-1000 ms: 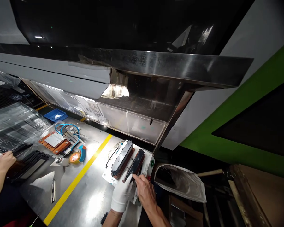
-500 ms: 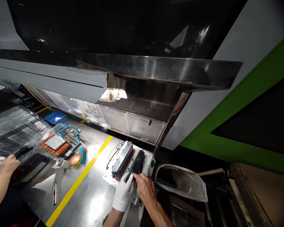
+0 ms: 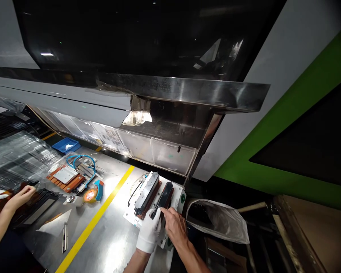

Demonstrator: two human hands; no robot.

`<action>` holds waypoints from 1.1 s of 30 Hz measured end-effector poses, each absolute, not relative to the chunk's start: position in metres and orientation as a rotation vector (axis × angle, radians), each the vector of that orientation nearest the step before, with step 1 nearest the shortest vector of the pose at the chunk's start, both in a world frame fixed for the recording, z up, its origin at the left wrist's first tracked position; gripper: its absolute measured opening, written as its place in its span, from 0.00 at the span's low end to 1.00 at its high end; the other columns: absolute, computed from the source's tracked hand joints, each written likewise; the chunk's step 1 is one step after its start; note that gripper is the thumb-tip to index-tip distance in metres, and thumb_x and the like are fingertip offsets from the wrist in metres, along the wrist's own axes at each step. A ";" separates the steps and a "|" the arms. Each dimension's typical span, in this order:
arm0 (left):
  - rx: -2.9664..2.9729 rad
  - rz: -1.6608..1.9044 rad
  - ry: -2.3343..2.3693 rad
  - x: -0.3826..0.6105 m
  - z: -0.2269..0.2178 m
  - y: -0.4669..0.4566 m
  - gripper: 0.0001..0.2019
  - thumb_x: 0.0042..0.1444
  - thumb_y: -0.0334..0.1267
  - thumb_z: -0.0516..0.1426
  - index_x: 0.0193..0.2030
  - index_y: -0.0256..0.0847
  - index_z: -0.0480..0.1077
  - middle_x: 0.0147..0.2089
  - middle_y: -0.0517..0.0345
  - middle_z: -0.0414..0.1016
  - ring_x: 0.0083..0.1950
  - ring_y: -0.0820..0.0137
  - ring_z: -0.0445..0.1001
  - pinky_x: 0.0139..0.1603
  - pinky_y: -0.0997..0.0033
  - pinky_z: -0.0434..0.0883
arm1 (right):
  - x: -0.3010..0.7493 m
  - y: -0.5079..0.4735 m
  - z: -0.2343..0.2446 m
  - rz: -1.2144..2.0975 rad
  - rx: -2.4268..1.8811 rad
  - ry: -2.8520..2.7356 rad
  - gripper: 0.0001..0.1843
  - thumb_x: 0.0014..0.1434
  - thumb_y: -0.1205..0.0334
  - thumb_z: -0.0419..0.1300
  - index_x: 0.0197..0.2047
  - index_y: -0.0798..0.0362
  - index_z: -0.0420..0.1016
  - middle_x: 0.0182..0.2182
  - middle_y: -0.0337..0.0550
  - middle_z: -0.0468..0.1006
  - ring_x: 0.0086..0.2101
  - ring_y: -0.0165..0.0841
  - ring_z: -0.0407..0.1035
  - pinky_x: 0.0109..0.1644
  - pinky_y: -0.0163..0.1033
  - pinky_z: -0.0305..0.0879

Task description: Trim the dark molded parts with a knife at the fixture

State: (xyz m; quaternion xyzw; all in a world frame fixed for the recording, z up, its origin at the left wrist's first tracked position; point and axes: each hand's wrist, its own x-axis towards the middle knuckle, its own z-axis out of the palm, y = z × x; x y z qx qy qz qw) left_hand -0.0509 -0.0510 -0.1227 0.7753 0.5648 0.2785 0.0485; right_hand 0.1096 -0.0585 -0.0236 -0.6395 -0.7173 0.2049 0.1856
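My left hand (image 3: 148, 232), in a white glove, and my bare right hand (image 3: 174, 226) meet at the near end of a long black strip part (image 3: 162, 198). The strip lies in the right slot of a white fixture plate (image 3: 177, 200) on the steel bench. Both hands have their fingers closed on the strip's near end. A second, thicker black bar (image 3: 146, 192) lies in the left slot on a brown base, just left of my gloved fingers. A thin black cable (image 3: 133, 190) curls off the fixture's left side.
A yellow line (image 3: 102, 212) crosses the bench. Left of it lie an orange tape roll (image 3: 90, 194), a brown plate with blue cable (image 3: 66, 176) and a blue tray (image 3: 66, 145). A co-worker's hand (image 3: 20, 197) rests on black trays. A plastic-lined bin (image 3: 218, 222) stands right of the fixture.
My hands stay on the strip's near end, barely shifted. The co-worker's hand at the left has moved right along the black trays and opened its fingers.
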 end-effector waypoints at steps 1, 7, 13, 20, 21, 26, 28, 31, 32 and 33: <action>2.378 0.854 1.705 -0.052 -0.122 -0.052 0.17 0.63 0.32 0.52 0.57 0.40 0.72 0.51 0.43 0.77 0.53 0.60 0.79 0.56 0.55 0.79 | 0.110 -0.060 -0.026 0.606 -1.781 -2.001 0.24 0.69 0.66 0.46 0.59 0.34 0.73 0.39 0.39 0.79 0.36 0.31 0.76 0.36 0.35 0.61; 2.645 0.933 1.666 -0.060 -0.117 -0.060 0.19 0.63 0.31 0.54 0.61 0.33 0.67 0.59 0.35 0.74 0.58 0.59 0.77 0.55 0.63 0.79 | 0.110 -0.066 -0.047 1.165 -1.560 -1.279 0.20 0.66 0.57 0.50 0.58 0.47 0.73 0.45 0.47 0.78 0.45 0.38 0.72 0.47 0.38 0.66; 2.590 0.758 1.715 -0.054 -0.106 -0.055 0.23 0.60 0.30 0.56 0.63 0.37 0.66 0.55 0.40 0.76 0.55 0.57 0.78 0.55 0.56 0.78 | 0.118 -0.071 -0.044 1.684 -1.308 -0.724 0.23 0.60 0.49 0.57 0.53 0.54 0.69 0.40 0.47 0.79 0.28 0.29 0.68 0.28 0.33 0.60; 2.515 0.656 1.642 -0.054 -0.115 -0.043 0.24 0.61 0.30 0.53 0.65 0.42 0.65 0.55 0.43 0.77 0.54 0.60 0.79 0.54 0.58 0.79 | 0.125 -0.080 -0.034 1.795 -1.048 -0.309 0.35 0.49 0.45 0.74 0.55 0.54 0.72 0.40 0.45 0.80 0.27 0.25 0.68 0.28 0.31 0.62; 2.533 0.665 1.615 -0.056 -0.119 -0.043 0.24 0.62 0.29 0.52 0.65 0.42 0.65 0.57 0.43 0.76 0.56 0.60 0.78 0.55 0.59 0.79 | 0.125 -0.080 -0.034 1.786 -1.050 -0.294 0.36 0.48 0.44 0.74 0.54 0.54 0.72 0.40 0.44 0.80 0.27 0.25 0.68 0.28 0.31 0.62; 2.630 0.726 1.564 -0.066 -0.130 -0.049 0.22 0.62 0.28 0.52 0.64 0.34 0.64 0.58 0.34 0.76 0.59 0.56 0.77 0.54 0.58 0.79 | 0.125 -0.081 -0.039 1.755 -1.041 -0.277 0.37 0.44 0.42 0.76 0.51 0.54 0.72 0.34 0.40 0.78 0.24 0.23 0.65 0.24 0.29 0.56; 2.680 0.749 1.558 -0.067 -0.127 -0.051 0.23 0.61 0.27 0.53 0.63 0.33 0.65 0.57 0.32 0.76 0.58 0.55 0.78 0.52 0.59 0.80 | 0.125 -0.081 -0.039 1.751 -1.049 -0.293 0.37 0.44 0.42 0.76 0.50 0.54 0.72 0.34 0.39 0.77 0.24 0.23 0.65 0.23 0.29 0.55; 2.716 0.749 1.546 -0.067 -0.121 -0.053 0.24 0.60 0.26 0.54 0.64 0.33 0.66 0.57 0.33 0.77 0.58 0.56 0.78 0.54 0.59 0.79 | 0.124 -0.079 -0.040 1.750 -1.061 -0.318 0.37 0.44 0.40 0.75 0.49 0.54 0.73 0.34 0.40 0.77 0.23 0.22 0.64 0.23 0.28 0.54; 2.720 0.741 1.545 -0.067 -0.119 -0.053 0.24 0.60 0.25 0.54 0.64 0.33 0.66 0.58 0.33 0.76 0.59 0.56 0.78 0.55 0.59 0.79 | 0.123 -0.079 -0.040 1.751 -1.064 -0.324 0.36 0.44 0.40 0.75 0.49 0.54 0.73 0.33 0.40 0.77 0.23 0.22 0.64 0.22 0.28 0.54; 2.721 0.735 1.548 -0.067 -0.117 -0.053 0.25 0.60 0.25 0.54 0.64 0.33 0.65 0.58 0.33 0.76 0.59 0.57 0.77 0.56 0.59 0.78 | 0.123 -0.078 -0.041 1.751 -1.067 -0.331 0.36 0.44 0.40 0.75 0.49 0.54 0.73 0.33 0.39 0.77 0.23 0.22 0.64 0.22 0.28 0.54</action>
